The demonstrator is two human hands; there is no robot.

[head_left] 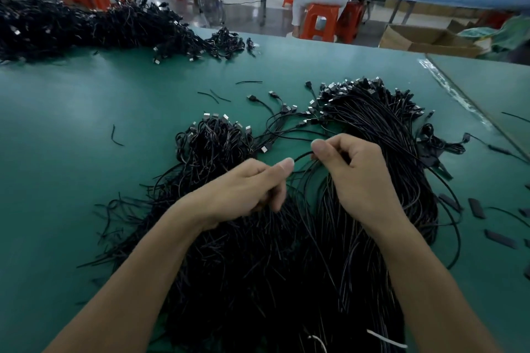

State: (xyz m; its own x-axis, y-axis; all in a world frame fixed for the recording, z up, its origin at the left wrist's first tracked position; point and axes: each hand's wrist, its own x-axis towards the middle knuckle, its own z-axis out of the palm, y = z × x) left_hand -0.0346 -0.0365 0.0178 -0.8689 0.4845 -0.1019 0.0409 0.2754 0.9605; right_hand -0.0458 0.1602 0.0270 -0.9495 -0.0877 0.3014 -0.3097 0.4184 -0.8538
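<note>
My right hand [354, 173] pinches one thin black rubber-sheathed cable [303, 155] between thumb and curled fingers, just above the big loose heap of black USB cables [258, 272] on the green desk [86, 129]. My left hand [246, 192], over the same heap, has its grip closed round a few strands [265, 209]. The cable looks light, limp and likely to snag its neighbours, so I would hold it near its end and draw slowly.
</note>
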